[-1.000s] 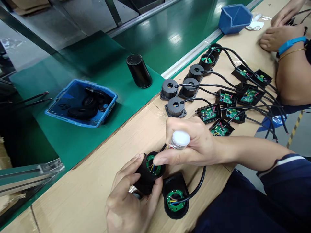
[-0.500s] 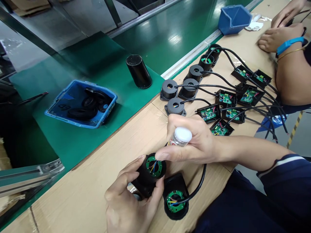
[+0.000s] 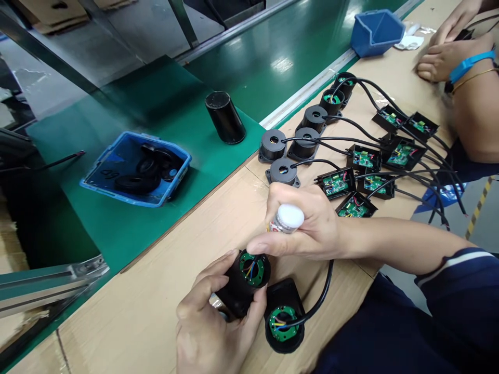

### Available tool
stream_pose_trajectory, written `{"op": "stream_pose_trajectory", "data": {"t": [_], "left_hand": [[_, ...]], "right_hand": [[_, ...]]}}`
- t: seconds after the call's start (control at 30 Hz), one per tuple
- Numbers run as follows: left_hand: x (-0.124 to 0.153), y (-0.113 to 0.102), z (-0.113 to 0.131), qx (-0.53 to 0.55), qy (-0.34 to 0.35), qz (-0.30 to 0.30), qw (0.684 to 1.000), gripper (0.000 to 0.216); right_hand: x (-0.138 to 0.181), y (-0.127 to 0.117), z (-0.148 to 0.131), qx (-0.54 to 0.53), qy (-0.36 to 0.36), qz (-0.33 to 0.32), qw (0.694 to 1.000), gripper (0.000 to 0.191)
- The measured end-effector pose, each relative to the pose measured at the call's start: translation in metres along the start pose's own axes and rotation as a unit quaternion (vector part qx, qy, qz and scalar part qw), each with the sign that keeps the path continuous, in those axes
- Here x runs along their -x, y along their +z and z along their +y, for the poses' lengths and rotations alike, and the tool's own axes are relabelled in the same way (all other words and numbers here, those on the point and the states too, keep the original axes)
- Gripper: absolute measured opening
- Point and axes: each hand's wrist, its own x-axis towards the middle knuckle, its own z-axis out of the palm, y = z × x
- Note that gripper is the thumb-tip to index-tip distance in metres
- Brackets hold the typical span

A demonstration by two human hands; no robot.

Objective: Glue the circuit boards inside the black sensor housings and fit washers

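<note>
My left hand (image 3: 222, 317) grips a black round housing (image 3: 241, 288), tilted so its open end faces up. Inside that end sits a green ring-shaped circuit board with coloured wires. Just above the rim, my right hand (image 3: 300, 223) is closed around a small bottle (image 3: 287, 218) with a white end facing me; the bottle's other end is hidden by the fingers. Close beside, on the cardboard, lies a second black housing (image 3: 286, 319) with a green board and a thick black cable coming out of it.
Several black housings (image 3: 284, 171) stand in a row, cabled to open black boxes (image 3: 335, 183) with green boards. A blue bin (image 3: 125, 195) with black parts and a black cylinder (image 3: 226, 119) are on the green surface. Another blue bin (image 3: 362, 39) stands near a co-worker's hands (image 3: 440, 59).
The view has shifted slightly. Both my hands keep their grips, with the bottle staying over the rim of the held housing. The co-worker's hands have moved a little.
</note>
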Motion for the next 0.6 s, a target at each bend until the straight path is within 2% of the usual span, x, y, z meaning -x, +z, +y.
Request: {"op": "stream_pose_trajectory", "data": {"t": [0.27, 0.37, 0.47, 0.53, 0.6], "left_hand": [[-0.002, -0.002, 0.002, 0.008, -0.047, -0.015, 0.999, 0.023], [0.003, -0.003, -0.001, 0.014, -0.079, -0.035, 0.996, 0.031], [0.008, -0.003, -0.004, 0.009, -0.097, -0.043, 0.994, 0.060], [0.009, -0.002, -0.006, 0.009, -0.103, -0.046, 0.994, 0.081], [0.007, 0.001, -0.008, 0.013, -0.100, -0.054, 0.993, 0.083]], "right_hand": [[-0.001, 0.001, 0.000, 0.017, -0.023, 0.003, 1.000, 0.043], [-0.001, 0.003, 0.001, -0.003, -0.023, 0.015, 1.000, 0.045], [-0.002, 0.004, 0.001, -0.043, 0.017, 0.029, 0.998, 0.046], [-0.004, 0.003, 0.003, -0.087, 0.078, 0.053, 0.992, 0.047], [-0.008, 0.000, 0.006, -0.147, 0.140, 0.100, 0.974, 0.049]]}}
